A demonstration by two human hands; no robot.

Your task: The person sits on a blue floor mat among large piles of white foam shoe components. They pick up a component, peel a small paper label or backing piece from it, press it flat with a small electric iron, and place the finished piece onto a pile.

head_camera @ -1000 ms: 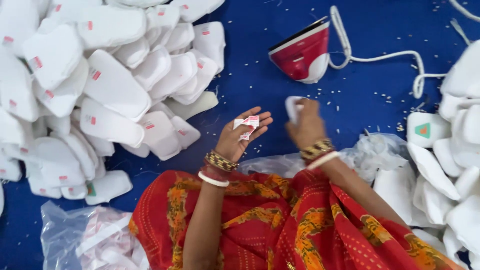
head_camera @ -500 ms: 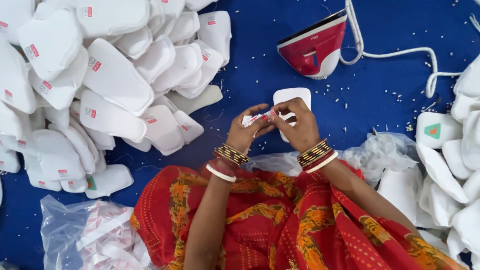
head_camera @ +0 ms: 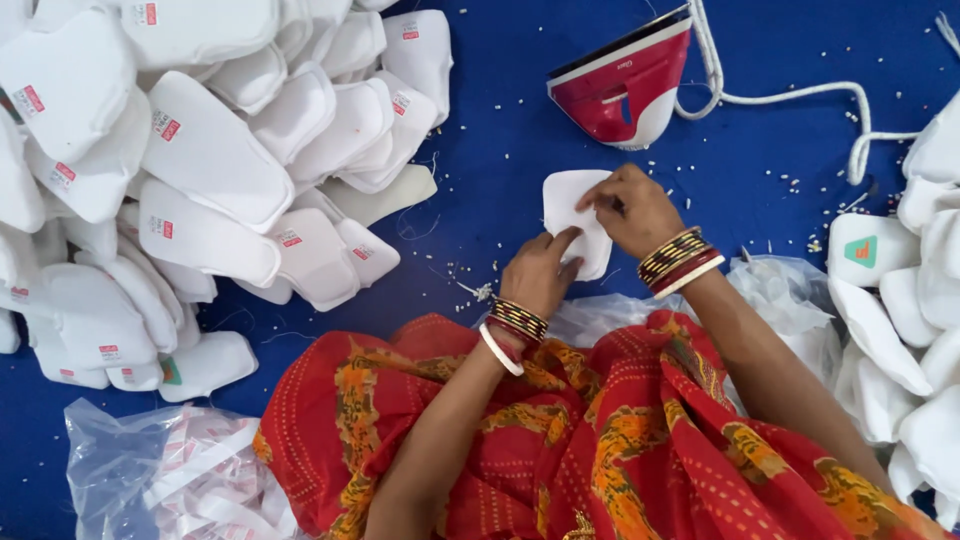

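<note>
Since a moment ago your hands have dropped with the white insole piece (head_camera: 575,215), which now lies flat on the blue cloth (head_camera: 500,170) instead of being held up between your fingertips. Taking the red-and-white iron (head_camera: 625,90) as the landmark, largest first: the blue cloth spreads under everything. Far to the iron's left sits the big heap of white insoles (head_camera: 200,170), each with a small red tag. To its right, at the frame edge, there's a smaller stack of white pieces (head_camera: 915,300). Down and left of the iron, well away, a clear plastic bag of labels (head_camera: 170,480) lies by your knee. The iron's white cord (head_camera: 790,98) trails off its right side. Just below the iron is the insole piece. Your right hand (head_camera: 635,210) presses on its upper right edge, fingers curled down onto it. Your left hand (head_camera: 540,275) pins its lower edge, fingers flat and closed together, thumb touching it.
</note>
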